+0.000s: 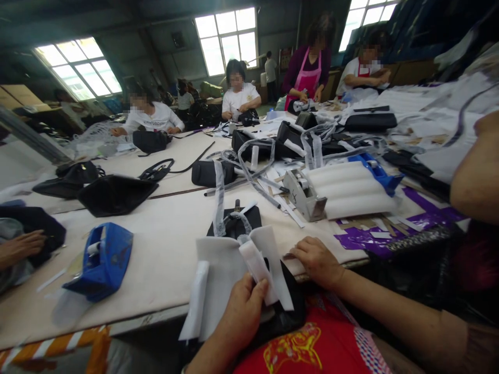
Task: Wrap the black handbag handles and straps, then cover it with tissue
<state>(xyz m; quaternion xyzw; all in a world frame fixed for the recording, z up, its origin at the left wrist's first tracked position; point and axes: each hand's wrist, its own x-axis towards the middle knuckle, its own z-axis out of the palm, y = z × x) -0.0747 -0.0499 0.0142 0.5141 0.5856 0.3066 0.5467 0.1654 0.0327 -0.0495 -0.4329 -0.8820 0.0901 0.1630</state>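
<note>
In front of me a black bag [297, 298] leans at the table edge, partly covered by white foam sheets [218, 283]. My left hand [244, 309] pinches a strip of white foam [255, 265] wrapped around a part of the bag, thumb on top. From the foam a plastic-wrapped strap [219, 195] runs up onto the table. Just right of the bag, my right hand [317, 262] rests at the table edge with its fingers bent together. A small dark piece shows at its fingertips; what it is cannot be made out.
A blue tape dispenser [105, 259] stands left, a grey metal tape dispenser [306, 195] right, beside a stack of white foam [346, 189]. Black bags [117, 193] and wrapped straps lie across the table. A co-worker's hand [23, 246] is at far left, another person's arm [477, 171] at right.
</note>
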